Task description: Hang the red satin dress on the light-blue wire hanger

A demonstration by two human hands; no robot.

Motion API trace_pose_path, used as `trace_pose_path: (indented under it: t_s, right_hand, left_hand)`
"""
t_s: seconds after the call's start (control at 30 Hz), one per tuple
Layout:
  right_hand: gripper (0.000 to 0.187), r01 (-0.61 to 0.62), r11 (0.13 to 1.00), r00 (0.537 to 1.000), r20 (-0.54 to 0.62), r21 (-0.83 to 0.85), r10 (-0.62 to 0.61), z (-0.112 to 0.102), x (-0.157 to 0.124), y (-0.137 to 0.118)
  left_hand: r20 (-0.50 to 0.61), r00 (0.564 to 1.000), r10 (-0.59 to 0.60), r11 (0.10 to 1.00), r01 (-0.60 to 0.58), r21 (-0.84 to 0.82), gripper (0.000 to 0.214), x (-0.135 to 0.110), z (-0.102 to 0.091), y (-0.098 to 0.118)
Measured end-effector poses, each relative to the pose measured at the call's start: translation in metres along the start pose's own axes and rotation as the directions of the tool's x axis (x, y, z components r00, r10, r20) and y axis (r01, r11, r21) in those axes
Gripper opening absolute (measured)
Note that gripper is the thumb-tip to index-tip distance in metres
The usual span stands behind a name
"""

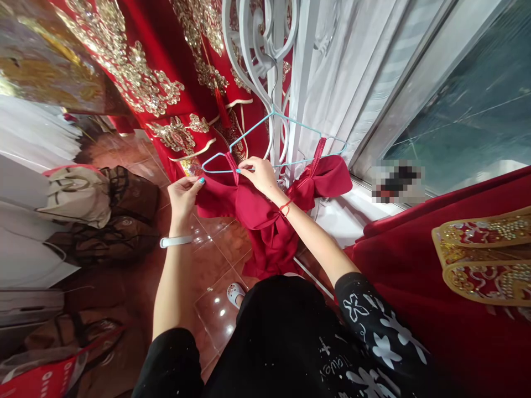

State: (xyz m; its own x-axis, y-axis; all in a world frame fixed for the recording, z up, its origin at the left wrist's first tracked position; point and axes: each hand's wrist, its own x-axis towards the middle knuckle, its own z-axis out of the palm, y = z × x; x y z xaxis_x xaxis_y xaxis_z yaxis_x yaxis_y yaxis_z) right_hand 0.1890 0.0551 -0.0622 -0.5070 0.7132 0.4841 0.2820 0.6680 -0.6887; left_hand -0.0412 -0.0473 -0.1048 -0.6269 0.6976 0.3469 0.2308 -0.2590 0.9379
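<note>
A dark red dress (269, 221) hangs by its straps on a light blue wire hanger (255, 128), which is hooked on a white ornate metal rack (269, 61). My right hand (259, 174) pinches the dress's left strap where it meets the hanger bar. My left hand (185, 193), with teal nails and a white wristband, is closed on the left edge of the dress just below the hanger's left end.
Red garments with gold embroidery (166, 83) hang behind the rack. White curtains (352, 66) and a window (468, 105) are at right. More red embroidered fabric (456, 265) lies at right. Bags (83, 204) sit on the brown tiled floor (215, 249) at left.
</note>
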Motion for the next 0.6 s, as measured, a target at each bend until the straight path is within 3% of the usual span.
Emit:
trace_pose_path:
  t_s: [0.1, 0.17, 0.27, 0.4, 0.5, 0.6]
  right_hand:
    - [0.009, -0.015, 0.999, 1.000, -0.002, 0.033, 0.015, -0.004, -0.006, -0.001]
    - [0.009, -0.023, 0.998, 1.000, 0.012, 0.058, 0.022, -0.004, -0.008, -0.003]
    - [0.012, -0.028, 0.996, 0.999, 0.041, 0.088, 0.025, -0.003, -0.007, -0.007]
    - [0.019, -0.042, 0.997, 0.998, 0.041, 0.070, 0.039, -0.002, -0.006, -0.010]
    - [0.019, -0.043, 0.997, 0.998, 0.040, 0.063, 0.040, -0.005, -0.007, -0.008]
    - [0.022, -0.003, 0.996, 0.998, 0.066, 0.088, -0.003, -0.011, -0.010, -0.003]
  left_hand:
    - [-0.109, 0.993, 0.046, 0.999, -0.043, 0.027, 0.066, 0.008, -0.010, 0.005]
    - [-0.096, 0.989, 0.116, 0.990, -0.108, 0.085, 0.066, 0.015, -0.008, 0.019]
    - [0.037, 0.969, 0.244, 0.950, -0.247, 0.190, 0.055, 0.021, 0.012, 0.049]
    - [0.242, 0.917, 0.316, 0.909, -0.366, 0.198, 0.042, 0.019, 0.049, 0.084]
    - [0.396, 0.869, 0.297, 0.896, -0.397, 0.199, 0.037, 0.011, 0.060, 0.093]
    - [0.508, 0.834, 0.217, 0.860, -0.410, 0.304, 0.043, 0.005, 0.057, 0.094]
